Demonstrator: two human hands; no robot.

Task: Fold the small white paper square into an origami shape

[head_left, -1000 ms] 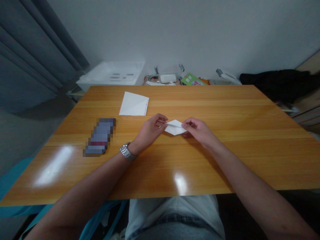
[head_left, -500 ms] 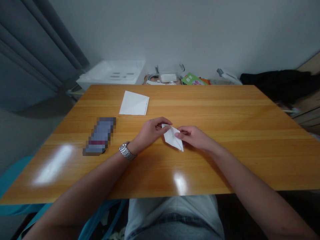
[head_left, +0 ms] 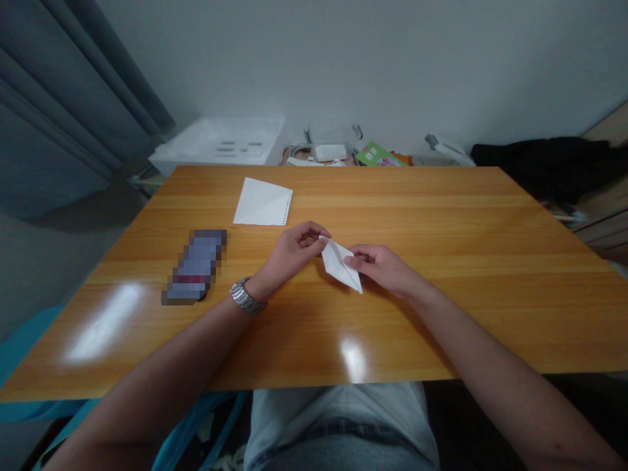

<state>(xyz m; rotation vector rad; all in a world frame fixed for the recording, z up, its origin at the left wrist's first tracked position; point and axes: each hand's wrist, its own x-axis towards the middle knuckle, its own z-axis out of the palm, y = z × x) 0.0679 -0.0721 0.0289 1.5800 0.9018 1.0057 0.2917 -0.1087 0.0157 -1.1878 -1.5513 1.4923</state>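
Note:
A small folded piece of white paper (head_left: pixel 341 267) is held tilted just over the wooden table (head_left: pixel 441 222), one pointed end toward me. My left hand (head_left: pixel 297 252), with a metal watch at the wrist, pinches its upper left corner between thumb and fingers. At the paper's right edge, my right hand (head_left: pixel 380 265) grips it, thumb on top and fingers underneath. The undersides of the fingers are hidden. Beyond my left hand lies a flat white sheet (head_left: pixel 262 203) with a perforated right edge.
A pixelated phone-like object (head_left: pixel 196 267) rests on the table at the left. Behind the far edge stand a white tray (head_left: pixel 191 147), a green booklet (head_left: pixel 377 156) and assorted items. Dark cloth (head_left: pixel 549 163) lies at the back right, and a teal chair (head_left: pixel 34 340) is at the left.
My left hand has shifted slightly up and left to the paper's upper corner, showing more of the paper. The folded paper has turned slightly; my right hand keeps its grip.

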